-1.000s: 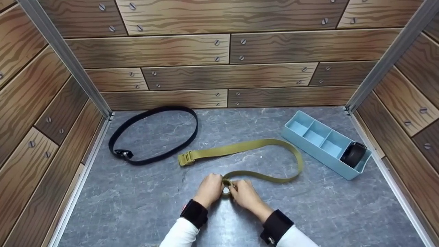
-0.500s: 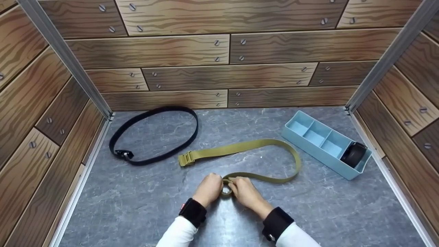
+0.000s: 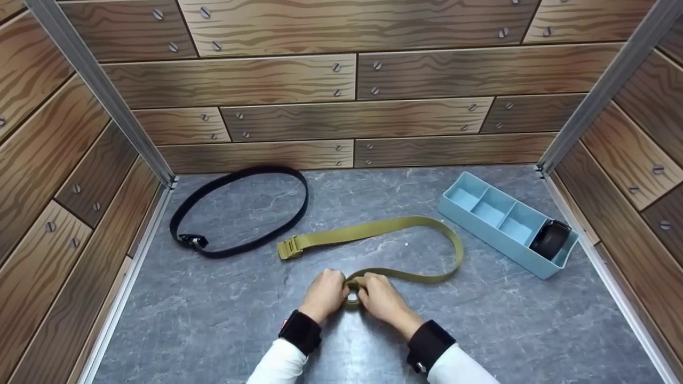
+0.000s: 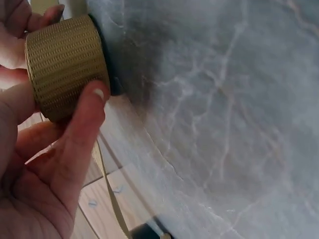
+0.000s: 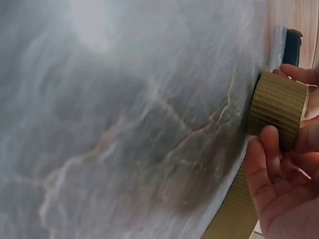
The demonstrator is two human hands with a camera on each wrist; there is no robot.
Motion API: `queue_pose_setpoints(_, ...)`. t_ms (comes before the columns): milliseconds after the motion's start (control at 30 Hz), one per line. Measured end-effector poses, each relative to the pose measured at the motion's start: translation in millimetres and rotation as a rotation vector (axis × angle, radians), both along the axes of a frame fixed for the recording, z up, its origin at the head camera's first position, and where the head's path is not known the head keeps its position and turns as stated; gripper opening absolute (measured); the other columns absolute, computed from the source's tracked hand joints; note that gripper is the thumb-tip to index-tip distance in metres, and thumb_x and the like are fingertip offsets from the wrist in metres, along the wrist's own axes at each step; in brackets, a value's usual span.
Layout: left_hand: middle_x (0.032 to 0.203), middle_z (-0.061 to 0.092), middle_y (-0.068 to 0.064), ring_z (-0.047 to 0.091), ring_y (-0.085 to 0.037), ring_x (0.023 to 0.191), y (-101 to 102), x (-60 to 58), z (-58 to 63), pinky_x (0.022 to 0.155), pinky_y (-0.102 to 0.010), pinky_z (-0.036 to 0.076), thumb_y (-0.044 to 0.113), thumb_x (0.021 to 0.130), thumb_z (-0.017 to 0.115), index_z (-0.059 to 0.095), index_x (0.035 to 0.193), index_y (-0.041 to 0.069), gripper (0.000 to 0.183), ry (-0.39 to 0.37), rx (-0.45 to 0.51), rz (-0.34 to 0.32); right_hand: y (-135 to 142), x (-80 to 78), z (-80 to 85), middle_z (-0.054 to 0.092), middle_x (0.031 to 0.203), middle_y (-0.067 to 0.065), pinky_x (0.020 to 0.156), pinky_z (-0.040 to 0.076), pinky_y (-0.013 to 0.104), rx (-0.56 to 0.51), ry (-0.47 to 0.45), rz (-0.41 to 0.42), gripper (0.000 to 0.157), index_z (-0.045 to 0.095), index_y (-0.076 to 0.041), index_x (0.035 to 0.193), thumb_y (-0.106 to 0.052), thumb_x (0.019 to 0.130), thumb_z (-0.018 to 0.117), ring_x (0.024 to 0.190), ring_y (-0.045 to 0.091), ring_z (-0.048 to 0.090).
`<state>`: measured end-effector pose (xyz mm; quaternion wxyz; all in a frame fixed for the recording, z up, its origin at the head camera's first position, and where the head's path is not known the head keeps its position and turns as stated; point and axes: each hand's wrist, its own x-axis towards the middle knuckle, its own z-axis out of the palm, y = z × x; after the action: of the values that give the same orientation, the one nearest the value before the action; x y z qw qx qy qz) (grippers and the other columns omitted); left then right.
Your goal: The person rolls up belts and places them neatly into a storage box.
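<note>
Olive woven strap [image 3: 373, 231], well out from the back edge of grey marbled worktop [image 3: 213, 325]: one end wound into hollow roll [image 4: 67, 64], gripped by curled fingers of left hand [image 3: 324, 294] and right hand [image 3: 385, 300]; length to olive slotted buckle [image 3: 290, 248] yet unwound.

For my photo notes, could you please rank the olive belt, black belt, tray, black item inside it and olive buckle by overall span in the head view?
1. Olive belt, as it lies
2. Black belt and tray: too alike to rank
3. Black item
4. Olive buckle
</note>
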<state>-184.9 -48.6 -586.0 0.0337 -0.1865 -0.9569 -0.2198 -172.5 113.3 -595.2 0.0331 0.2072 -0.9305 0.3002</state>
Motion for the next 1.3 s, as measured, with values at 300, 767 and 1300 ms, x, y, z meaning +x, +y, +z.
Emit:
queue_pose_setpoints(300,0.067,0.063,-0.013,0.065,-0.029,0.062,7.5,2.5,-1.7,0.056,-0.036,0.053,-0.002,0.071,0.068,0.061,0.068,0.003,0.009,0.017,0.015,0.015,-1.2,3.7,4.5,0.058,0.053,-0.003,0.038,0.044,0.026,-0.15,-0.264,-0.119,0.014,0.07,-0.002,0.085,-0.008,0.093,0.061,0.039,0.006,0.052)
queue_pose_setpoints(767,0.066,0.064,-0.012,0.066,-0.03,0.064,7.8,2.0,-4.2,0.058,-0.038,0.053,0.0,0.075,0.068,0.062,0.067,0.003,0.01,0.049,-0.044,-0.003,-2.5,3.1,-1.2,0.062,0.06,0.0,0.046,0.048,0.028,-0.112,-0.099,-0.091,0.012,0.073,-0.005,0.082,-0.008,0.091,0.066,0.049,0.01,0.057)
queue_pose_setpoints(1300,0.064,0.062,-0.012,0.065,-0.029,0.062,5.0,2.9,-4.8,0.056,-0.038,0.053,0.0,0.076,0.066,0.061,0.065,0.003,0.012,0.041,-0.016,-0.016,-2.0,0.1,-0.2,0.054,0.054,-0.009,0.043,0.044,0.023,-0.069,-0.119,-0.065,0.018,0.069,-0.011,0.073,-0.01,0.091,0.066,0.046,0.003,0.049)
